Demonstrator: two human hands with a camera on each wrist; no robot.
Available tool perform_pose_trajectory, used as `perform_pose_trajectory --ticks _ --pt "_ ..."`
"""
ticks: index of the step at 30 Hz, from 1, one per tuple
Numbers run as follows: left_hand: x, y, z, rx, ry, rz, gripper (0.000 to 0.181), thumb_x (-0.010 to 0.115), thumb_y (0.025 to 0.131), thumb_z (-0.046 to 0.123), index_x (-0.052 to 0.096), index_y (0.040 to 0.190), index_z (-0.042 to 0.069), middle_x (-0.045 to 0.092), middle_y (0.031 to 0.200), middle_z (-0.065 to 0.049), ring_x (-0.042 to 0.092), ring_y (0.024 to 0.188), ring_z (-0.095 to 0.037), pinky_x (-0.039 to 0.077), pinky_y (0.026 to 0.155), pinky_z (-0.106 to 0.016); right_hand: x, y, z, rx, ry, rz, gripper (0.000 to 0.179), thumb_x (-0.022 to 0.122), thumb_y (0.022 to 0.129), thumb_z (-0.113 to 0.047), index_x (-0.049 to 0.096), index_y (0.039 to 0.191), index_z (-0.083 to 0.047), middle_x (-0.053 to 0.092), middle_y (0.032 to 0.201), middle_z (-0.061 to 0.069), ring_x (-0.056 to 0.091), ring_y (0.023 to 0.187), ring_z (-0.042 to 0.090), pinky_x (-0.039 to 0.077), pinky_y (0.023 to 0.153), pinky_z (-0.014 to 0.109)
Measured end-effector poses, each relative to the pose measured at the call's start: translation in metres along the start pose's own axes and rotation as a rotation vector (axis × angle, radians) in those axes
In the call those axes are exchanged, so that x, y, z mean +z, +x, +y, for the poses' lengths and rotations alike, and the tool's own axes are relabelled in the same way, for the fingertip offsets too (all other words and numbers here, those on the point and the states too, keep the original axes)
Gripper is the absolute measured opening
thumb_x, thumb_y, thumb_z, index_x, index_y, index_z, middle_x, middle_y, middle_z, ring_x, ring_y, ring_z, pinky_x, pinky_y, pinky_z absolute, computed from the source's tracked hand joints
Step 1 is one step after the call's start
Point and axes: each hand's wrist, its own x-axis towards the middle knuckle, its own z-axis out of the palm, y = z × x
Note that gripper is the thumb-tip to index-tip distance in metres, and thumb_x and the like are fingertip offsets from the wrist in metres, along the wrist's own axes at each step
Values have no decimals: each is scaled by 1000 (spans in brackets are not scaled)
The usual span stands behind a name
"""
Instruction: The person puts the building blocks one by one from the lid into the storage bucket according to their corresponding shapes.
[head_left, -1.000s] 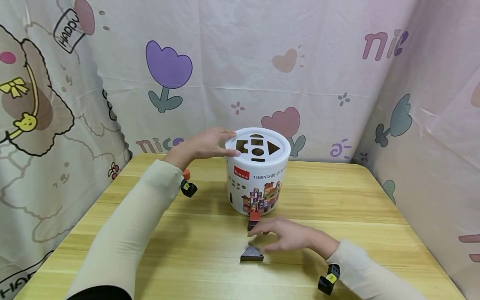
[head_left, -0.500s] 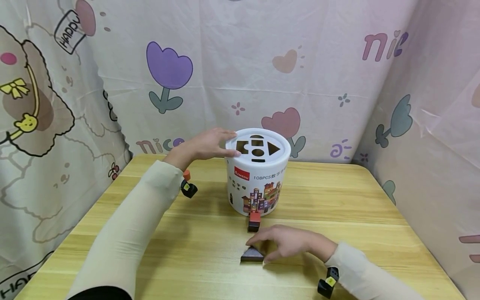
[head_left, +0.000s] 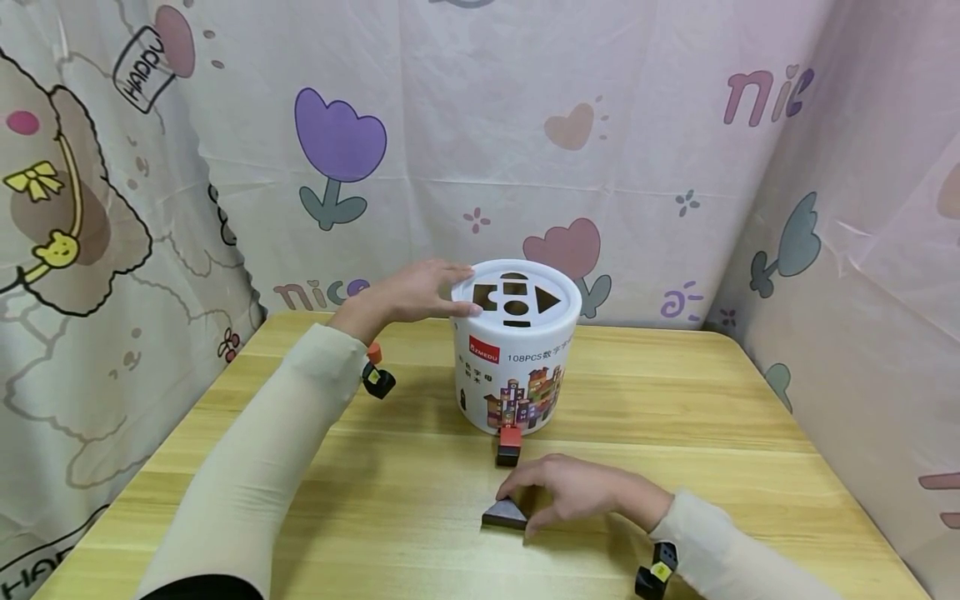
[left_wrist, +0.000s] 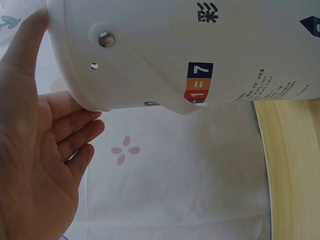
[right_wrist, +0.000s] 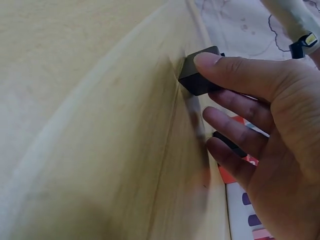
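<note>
On the bucket (head_left: 510,343), "108PCS" lettering (head_left: 525,357).

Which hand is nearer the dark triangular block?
Right. The right hand pinches the dark triangular block; the left hand is farther off, beyond it to the left, touching the white bucket's rim.

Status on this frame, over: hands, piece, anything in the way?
Left hand resting on white bucket's rim. Right hand pinching dark triangular block. Red-and-black block between it and bucket, possibly in the way.
</note>
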Motion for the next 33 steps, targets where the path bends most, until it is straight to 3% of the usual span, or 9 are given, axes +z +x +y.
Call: perform_pose_trajectory --ticks 13,26,33 --pt "0 0 0 17 -3 -5 93 56 83 72 35 153 15 29 158 -4 21 145 -30 19 115 -58 -1 -3 -2 50 24 72 53 74 86 -36 60 133 -14 64 121 -9 60 107 4 46 100 30" --pt "1 -1 0 22 -7 11 90 57 85 69 36 153 14 32 157 -5 25 144 -30 21 115 -56 -21 -9 -12 148 17 160 52 69 89 -46 62 133 -18 63 126 -8 61 108 7 48 98 34" --pt "0 0 -1 23 0 5 91 56 84 71 35 153 14 31 157 -5 24 144 -30 21 115 -56 -36 -11 -19 90 -9 239 53 70 89 -43 61 134 -18 62 128 -5 62 107 10 50 96 34"
